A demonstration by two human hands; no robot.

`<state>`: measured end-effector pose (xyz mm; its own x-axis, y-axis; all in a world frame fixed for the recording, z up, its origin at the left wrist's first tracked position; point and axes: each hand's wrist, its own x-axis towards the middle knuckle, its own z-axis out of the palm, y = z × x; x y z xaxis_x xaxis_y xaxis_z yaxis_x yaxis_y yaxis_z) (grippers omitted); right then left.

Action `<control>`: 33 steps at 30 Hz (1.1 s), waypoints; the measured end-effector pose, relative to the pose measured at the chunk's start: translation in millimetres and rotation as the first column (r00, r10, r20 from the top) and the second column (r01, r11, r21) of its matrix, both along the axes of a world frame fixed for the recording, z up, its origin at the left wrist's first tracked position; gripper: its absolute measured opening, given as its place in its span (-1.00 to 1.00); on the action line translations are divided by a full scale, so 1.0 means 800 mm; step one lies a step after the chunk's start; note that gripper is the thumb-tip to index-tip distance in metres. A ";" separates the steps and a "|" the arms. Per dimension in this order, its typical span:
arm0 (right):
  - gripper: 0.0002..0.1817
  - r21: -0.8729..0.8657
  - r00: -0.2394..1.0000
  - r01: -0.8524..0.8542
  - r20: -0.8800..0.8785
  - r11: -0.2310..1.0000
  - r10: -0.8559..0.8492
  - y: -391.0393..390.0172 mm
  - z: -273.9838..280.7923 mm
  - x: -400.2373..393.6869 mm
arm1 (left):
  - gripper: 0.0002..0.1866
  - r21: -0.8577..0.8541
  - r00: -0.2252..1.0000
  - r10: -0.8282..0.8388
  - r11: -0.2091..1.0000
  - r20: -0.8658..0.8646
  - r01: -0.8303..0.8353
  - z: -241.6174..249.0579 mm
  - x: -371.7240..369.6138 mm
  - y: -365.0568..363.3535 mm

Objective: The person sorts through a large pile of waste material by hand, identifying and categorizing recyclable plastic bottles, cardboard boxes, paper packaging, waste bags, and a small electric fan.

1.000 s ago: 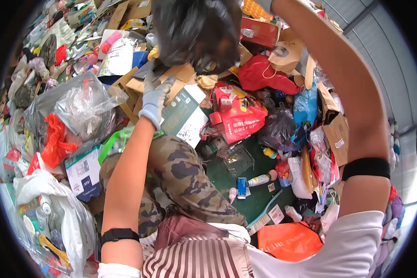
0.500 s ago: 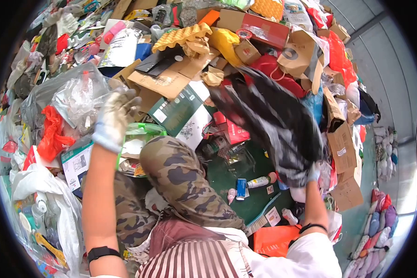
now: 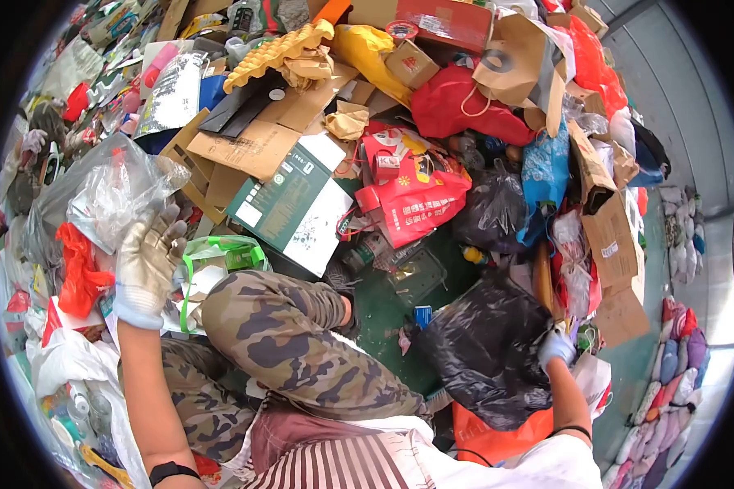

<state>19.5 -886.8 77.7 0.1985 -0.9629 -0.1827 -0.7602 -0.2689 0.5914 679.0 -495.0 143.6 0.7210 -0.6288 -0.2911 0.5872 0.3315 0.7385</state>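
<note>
My right hand [image 3: 556, 345], in a light glove, grips the edge of a crumpled black plastic bag [image 3: 485, 346] low at my right side, above an orange bag [image 3: 497, 436]. My left hand [image 3: 148, 259], also gloved, is raised with fingers spread and holds nothing. It hovers just below a clear plastic bag [image 3: 110, 191] stuffed with film, beside a red plastic scrap [image 3: 77, 269]. My camouflage-trousered knee [image 3: 277, 334] lies between both hands.
A heap of waste fills the view: flattened cardboard [image 3: 257, 147], a green-and-white box [image 3: 294, 204], a red printed bag [image 3: 420, 200], a brown paper bag [image 3: 510, 61], another black bag [image 3: 489, 212]. A patch of green floor [image 3: 383, 306] shows by my knee. A grey wall [image 3: 693, 106] stands at right.
My right hand swung the black bag from overhead down to my right side. My left hand left the cardboard and drew back toward the clear bag, opening its fingers.
</note>
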 end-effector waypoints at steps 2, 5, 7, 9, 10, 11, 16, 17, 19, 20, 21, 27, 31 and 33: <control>-0.72 0.169 0.882 -0.306 0.420 0.937 0.213 0.010 0.007 0.203 | -0.61 0.039 0.999 0.054 0.998 0.002 -0.054 0.002 -0.003 -0.014; -0.33 0.099 0.481 -0.752 0.760 0.652 0.438 0.026 -0.057 0.402 | -0.56 0.127 0.998 0.068 0.990 0.013 -0.069 0.000 -0.007 -0.028; -0.11 0.010 0.451 -0.837 0.579 0.548 0.679 0.035 -0.095 0.507 | -0.58 0.183 0.997 0.078 0.980 -0.009 -0.075 -0.004 -0.006 -0.032; -0.02 -0.025 0.444 -0.860 0.460 0.510 0.769 0.026 -0.108 0.589 | -0.59 0.200 0.996 0.085 0.976 -0.008 -0.082 -0.002 -0.009 -0.032; 0.01 0.033 0.478 -0.848 0.478 0.529 0.737 0.021 -0.105 0.619 | -0.59 0.199 0.996 0.088 0.976 0.011 -0.088 0.001 -0.013 -0.032; 0.22 0.090 0.553 -0.812 0.437 0.577 0.710 0.011 -0.117 0.638 | -0.61 0.199 0.995 0.093 0.975 0.032 -0.098 0.002 -0.018 -0.034; -0.24 0.260 0.416 -0.892 0.148 0.370 0.897 0.000 -0.117 0.645 | -0.60 0.020 0.996 -0.089 0.996 -0.025 0.089 -0.019 -0.014 -0.038; -0.19 0.231 0.409 -0.907 0.284 0.352 0.867 -0.007 -0.120 0.655 | -0.63 0.140 0.990 -0.084 0.988 0.114 0.067 -0.012 -0.016 -0.043; -0.09 0.151 0.334 -0.942 0.495 0.299 0.802 -0.037 -0.148 0.648 | -0.66 0.318 0.880 0.023 0.928 0.474 -0.196 0.001 -0.023 -0.055; -0.04 0.146 0.338 -0.939 0.542 0.310 0.770 -0.041 -0.141 0.649 | -0.71 0.277 0.928 0.086 0.941 0.362 -0.196 0.006 -0.028 -0.063; 0.02 0.207 0.483 -0.875 0.443 0.438 0.755 -0.047 -0.141 0.652 | -0.74 0.269 0.972 0.080 0.953 0.221 -0.139 -0.010 -0.022 -0.077; -0.15 0.457 0.670 -0.680 0.071 0.573 0.739 -0.030 -0.102 0.699 | -0.90 0.200 0.994 0.112 0.973 0.014 -0.113 -0.038 -0.017 -0.101; -0.23 0.575 0.651 -0.747 0.532 0.333 0.541 -0.215 -0.298 0.709 | -0.92 0.207 0.996 0.092 0.974 -0.001 -0.089 -0.023 -0.021 -0.102; -0.32 0.559 0.676 -0.715 0.706 0.420 0.211 -0.158 -0.301 0.657 | -0.92 0.205 0.990 0.082 0.973 0.113 -0.104 -0.031 -0.017 -0.111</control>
<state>545.1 -1013.4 -162.9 0.8555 -0.2008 -0.4773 -0.4267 -0.7956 -0.4301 665.5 -583.8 118.5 0.8064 -0.4907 -0.3300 0.4780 0.2124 0.8523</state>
